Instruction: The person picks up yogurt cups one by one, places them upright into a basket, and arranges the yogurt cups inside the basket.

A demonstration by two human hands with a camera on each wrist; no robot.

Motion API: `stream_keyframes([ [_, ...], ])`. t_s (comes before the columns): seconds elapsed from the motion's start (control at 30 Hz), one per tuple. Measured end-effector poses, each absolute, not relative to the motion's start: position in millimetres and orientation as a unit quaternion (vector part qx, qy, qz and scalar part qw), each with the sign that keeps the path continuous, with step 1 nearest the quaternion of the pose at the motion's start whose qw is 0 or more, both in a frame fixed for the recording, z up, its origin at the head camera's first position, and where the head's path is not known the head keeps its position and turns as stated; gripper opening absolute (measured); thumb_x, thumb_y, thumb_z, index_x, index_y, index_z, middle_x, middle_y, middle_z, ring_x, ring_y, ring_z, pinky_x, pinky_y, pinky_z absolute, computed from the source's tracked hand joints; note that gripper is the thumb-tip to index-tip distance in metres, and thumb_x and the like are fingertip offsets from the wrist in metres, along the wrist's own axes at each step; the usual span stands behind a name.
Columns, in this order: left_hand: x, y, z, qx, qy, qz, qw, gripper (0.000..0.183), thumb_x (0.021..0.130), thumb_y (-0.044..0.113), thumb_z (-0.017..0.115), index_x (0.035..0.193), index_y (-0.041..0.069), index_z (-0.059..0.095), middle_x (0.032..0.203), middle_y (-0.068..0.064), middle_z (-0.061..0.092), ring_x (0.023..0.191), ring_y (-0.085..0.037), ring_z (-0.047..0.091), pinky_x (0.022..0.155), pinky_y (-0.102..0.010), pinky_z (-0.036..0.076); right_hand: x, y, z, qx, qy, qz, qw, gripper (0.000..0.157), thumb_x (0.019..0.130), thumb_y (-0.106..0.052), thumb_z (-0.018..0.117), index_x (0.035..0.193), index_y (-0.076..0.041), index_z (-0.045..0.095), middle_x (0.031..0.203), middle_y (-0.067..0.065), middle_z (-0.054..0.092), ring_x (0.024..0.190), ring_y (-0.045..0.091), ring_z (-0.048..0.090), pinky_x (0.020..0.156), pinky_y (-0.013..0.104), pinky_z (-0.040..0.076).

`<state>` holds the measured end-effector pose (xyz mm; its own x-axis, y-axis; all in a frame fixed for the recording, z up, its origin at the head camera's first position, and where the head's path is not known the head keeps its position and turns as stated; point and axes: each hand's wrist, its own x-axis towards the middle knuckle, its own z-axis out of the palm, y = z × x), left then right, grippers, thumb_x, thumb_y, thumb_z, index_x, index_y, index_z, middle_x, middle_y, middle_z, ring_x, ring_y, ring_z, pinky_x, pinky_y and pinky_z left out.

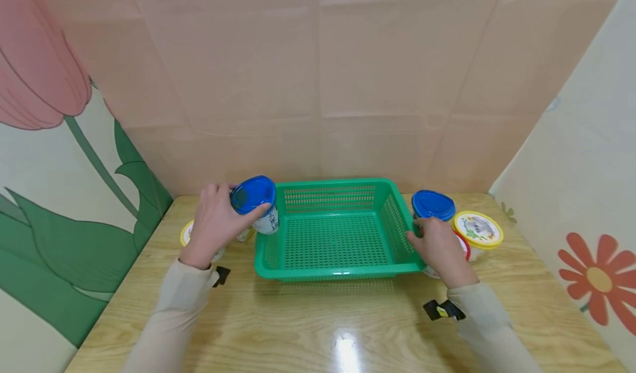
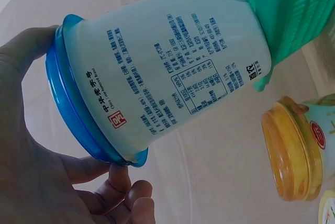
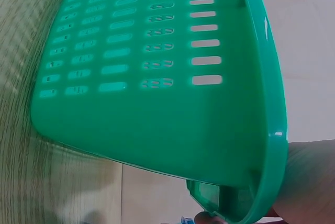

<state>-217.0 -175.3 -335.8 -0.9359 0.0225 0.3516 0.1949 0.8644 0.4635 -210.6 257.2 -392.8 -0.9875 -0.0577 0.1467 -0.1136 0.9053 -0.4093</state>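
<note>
My left hand (image 1: 216,221) grips a white paper tub by its blue lid (image 1: 253,192), thumb on the near side. The tub (image 2: 172,56) is slightly tilted, with printed small text on its wall, and its base overlaps the left rim of the green basket (image 1: 343,272). On the right, my right hand (image 1: 442,246) holds the basket's right rim; a fingertip (image 3: 208,217) shows beside the rim's corner in the right wrist view. The basket has slotted walls, and its bare mesh floor shows.
Right of the basket stand a blue-lidded tub (image 1: 433,204), a yellow-lidded tub (image 1: 478,228) and a red-rimmed tub (image 1: 464,247), partly behind my hand. Another yellow-lidded tub (image 1: 186,233) is half hidden by my left hand. A papered wall (image 1: 318,86) rises behind the wooden table (image 1: 298,329).
</note>
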Motion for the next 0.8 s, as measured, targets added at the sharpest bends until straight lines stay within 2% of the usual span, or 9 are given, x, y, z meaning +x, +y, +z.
stream_keyframes([
  [0.23,-224,-167,-336,-0.058,-0.950,-0.257,0.167,0.100,0.077,0.080,0.062,0.129,-0.005,0.054,0.112,-0.018,0.048,0.103,-0.033,0.039,0.080,-0.047,0.041,-212,256,-391,0.045,-0.974,0.210,0.065,0.041,0.094,-0.018,0.068,0.119,0.014,0.063,0.100,0.026,0.068,0.071,0.024,0.060,0.058,0.033,0.049],
  [0.43,-228,-161,-336,-0.058,-0.949,-0.259,0.167,0.100,0.076,0.080,0.062,0.129,-0.004,0.054,0.114,-0.018,0.049,0.104,-0.033,0.040,0.081,-0.047,0.042,-211,254,-390,0.037,-0.976,0.208,0.052,0.042,0.095,-0.018,0.067,0.122,0.014,0.062,0.117,0.034,0.064,0.086,0.033,0.068,0.073,0.048,0.058],
  [0.8,-239,-149,-338,-0.064,-0.951,-0.265,0.147,0.100,0.075,0.081,0.062,0.130,-0.003,0.054,0.114,-0.016,0.049,0.102,-0.032,0.042,0.079,-0.048,0.045,-211,254,-389,0.037,-0.978,0.201,0.051,0.044,0.095,-0.019,0.068,0.123,0.014,0.061,0.119,0.035,0.062,0.096,0.040,0.068,0.078,0.053,0.057],
])
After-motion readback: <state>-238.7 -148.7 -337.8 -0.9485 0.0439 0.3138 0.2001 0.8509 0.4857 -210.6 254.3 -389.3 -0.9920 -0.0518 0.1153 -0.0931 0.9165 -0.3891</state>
